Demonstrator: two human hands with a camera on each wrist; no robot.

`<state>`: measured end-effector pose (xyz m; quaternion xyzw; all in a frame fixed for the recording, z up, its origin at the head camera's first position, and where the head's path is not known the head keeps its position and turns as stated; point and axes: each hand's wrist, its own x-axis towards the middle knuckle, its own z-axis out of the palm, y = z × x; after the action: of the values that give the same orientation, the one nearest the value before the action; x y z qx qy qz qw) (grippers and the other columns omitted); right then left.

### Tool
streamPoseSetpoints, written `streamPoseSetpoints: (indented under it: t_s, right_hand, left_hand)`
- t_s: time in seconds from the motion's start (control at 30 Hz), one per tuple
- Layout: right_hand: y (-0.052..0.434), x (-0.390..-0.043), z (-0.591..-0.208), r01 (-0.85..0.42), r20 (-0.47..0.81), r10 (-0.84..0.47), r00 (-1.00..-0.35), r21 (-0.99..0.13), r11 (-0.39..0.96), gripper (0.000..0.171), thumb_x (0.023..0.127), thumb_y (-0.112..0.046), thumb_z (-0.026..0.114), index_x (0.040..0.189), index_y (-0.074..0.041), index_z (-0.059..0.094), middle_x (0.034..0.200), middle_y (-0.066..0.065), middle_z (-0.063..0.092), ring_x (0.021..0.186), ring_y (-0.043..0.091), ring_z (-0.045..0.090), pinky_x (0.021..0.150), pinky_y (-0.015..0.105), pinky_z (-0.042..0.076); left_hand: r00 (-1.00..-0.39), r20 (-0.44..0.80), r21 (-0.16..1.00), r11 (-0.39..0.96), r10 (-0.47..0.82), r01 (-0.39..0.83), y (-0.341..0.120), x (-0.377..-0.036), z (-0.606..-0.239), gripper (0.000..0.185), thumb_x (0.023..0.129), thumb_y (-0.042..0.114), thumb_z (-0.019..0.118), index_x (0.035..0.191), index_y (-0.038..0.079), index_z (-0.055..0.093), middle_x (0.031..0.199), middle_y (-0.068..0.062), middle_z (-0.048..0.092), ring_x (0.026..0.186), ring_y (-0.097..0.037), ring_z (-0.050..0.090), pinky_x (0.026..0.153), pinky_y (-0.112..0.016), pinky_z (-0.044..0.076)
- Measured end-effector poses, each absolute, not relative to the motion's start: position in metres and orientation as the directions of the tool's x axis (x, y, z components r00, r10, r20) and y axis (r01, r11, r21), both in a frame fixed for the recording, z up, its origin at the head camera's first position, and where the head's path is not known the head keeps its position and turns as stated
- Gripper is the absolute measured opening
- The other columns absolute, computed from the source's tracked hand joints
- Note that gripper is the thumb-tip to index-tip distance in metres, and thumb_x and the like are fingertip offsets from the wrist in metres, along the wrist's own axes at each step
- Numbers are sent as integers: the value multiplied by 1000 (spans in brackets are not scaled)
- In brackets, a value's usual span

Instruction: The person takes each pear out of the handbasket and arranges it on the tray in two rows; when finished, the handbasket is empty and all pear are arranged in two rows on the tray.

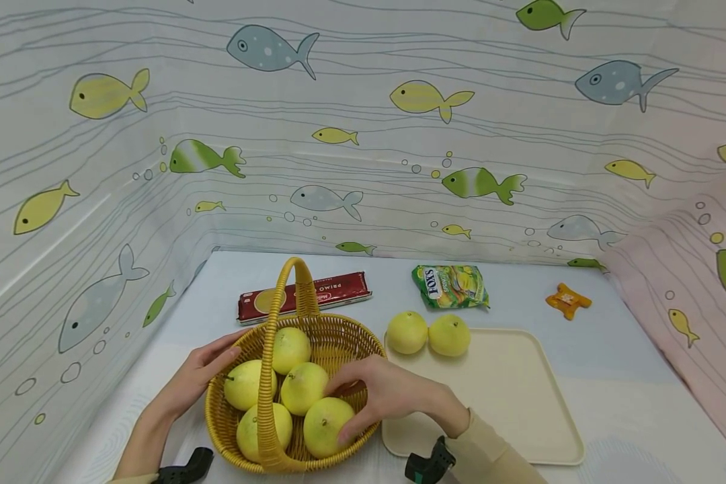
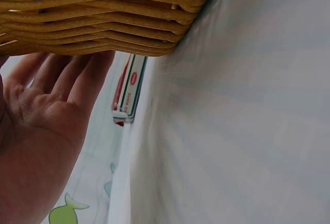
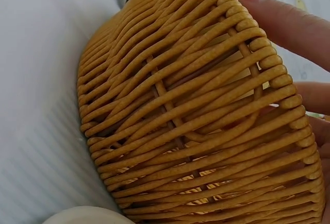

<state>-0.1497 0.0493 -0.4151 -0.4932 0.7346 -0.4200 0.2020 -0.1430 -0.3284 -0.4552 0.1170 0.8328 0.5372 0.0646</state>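
A golden wicker basket (image 1: 214,410) with a tall arched handle holds several round yellow-green pears (image 1: 290,351). My left hand (image 1: 202,370) holds the basket's left rim, thumb over the edge and fingers along the outer wall. From below, the left wrist view shows that hand (image 2: 49,116) against the woven side. Inside the basket, my right hand (image 1: 393,390) grips the front-right pear (image 1: 325,425), with the thumb on its right side and fingers behind it. In the right wrist view the weave (image 3: 196,110) hides most of this hand's fingers (image 3: 289,26).
Right of the basket lies a cream tray (image 1: 502,403), with two more pears (image 1: 428,334) at its back left corner. Behind stand a long red packet (image 1: 339,289) and a green FOX'S candy bag (image 1: 450,286). A small orange wrapped item (image 1: 567,301) lies far right.
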Motion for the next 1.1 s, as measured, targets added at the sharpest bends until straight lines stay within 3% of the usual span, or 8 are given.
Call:
streamPoseSetpoints:
  t_s: [0.2,0.5,0.9,1.1]
  right_hand:
    - [47,-149,-414,-609,118,-899,-421,-771,184,53,77,-29,88,123,-13,68,118,-5,70,106,-5,61,91,18,52]
    - [44,-148,-415,-690,111,-911,-396,-691,216,53,79,-41,85,124,-18,69,115,-14,70,102,-11,60,87,12,50]
    - [46,-147,-414,-675,116,-900,-421,-703,225,50,82,-43,82,124,-19,70,113,-15,70,99,-10,60,85,13,51]
    - [49,-148,-415,-662,111,-893,-435,-712,234,49,82,-42,81,124,-19,70,113,-16,70,98,-9,59,84,13,51]
  left_hand:
    - [-965,13,914,389,263,119,-329,-142,-454,46,109,24,44,152,8,43,146,9,52,124,15,45,97,-9,39]
    - [-961,22,913,386,277,133,-329,-143,-454,45,109,22,43,152,7,43,149,-5,51,124,13,47,97,-9,41]
    - [-963,7,911,395,268,117,-328,-142,-454,46,109,22,43,152,8,42,144,9,53,123,13,48,96,-10,42]
    - [-965,1,908,405,260,110,-327,-142,-453,46,109,24,44,152,8,42,146,2,52,123,14,48,96,-10,42]
